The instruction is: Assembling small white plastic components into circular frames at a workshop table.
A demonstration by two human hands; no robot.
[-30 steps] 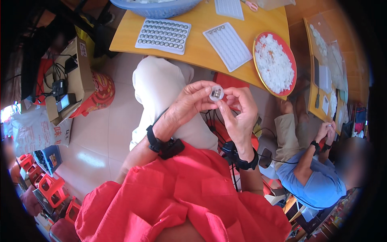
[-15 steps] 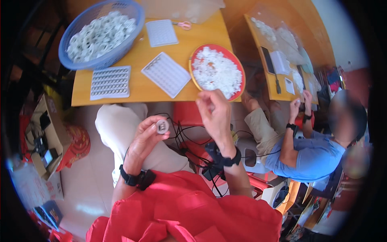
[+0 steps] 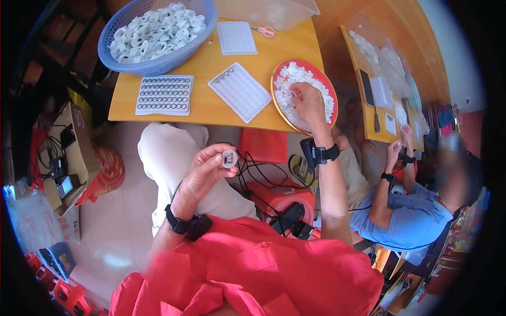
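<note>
Between the thumb and fingers of my left hand (image 3: 205,169) is a small round white plastic part (image 3: 229,158) with a dark rectangular middle, held above my lap. My right hand (image 3: 310,101) reaches into a red round tray (image 3: 276,72) heaped with small white plastic pieces (image 3: 295,117). Its fingers are pinched together among the pieces; whatever they grip is too small to make out. Left of that tray lies a white compartment tray (image 3: 240,95) with a few round metallic pieces at its far corner. Another white tray (image 3: 164,95), filled with rows of round metallic pieces, lies at the table's left.
A blue basket (image 3: 158,66) of white ring-shaped parts stands at the far left. Behind are a third white tray (image 3: 237,39) and pink-handled scissors (image 3: 266,31). Black cables (image 3: 253,168) hang by a red stool (image 3: 263,145). A co-worker in blue (image 3: 406,221) sits at the right.
My right hand has moved forward from above my lap into the red tray and its fingers have closed. My left hand still holds the round part. The whole view has shifted slightly.
</note>
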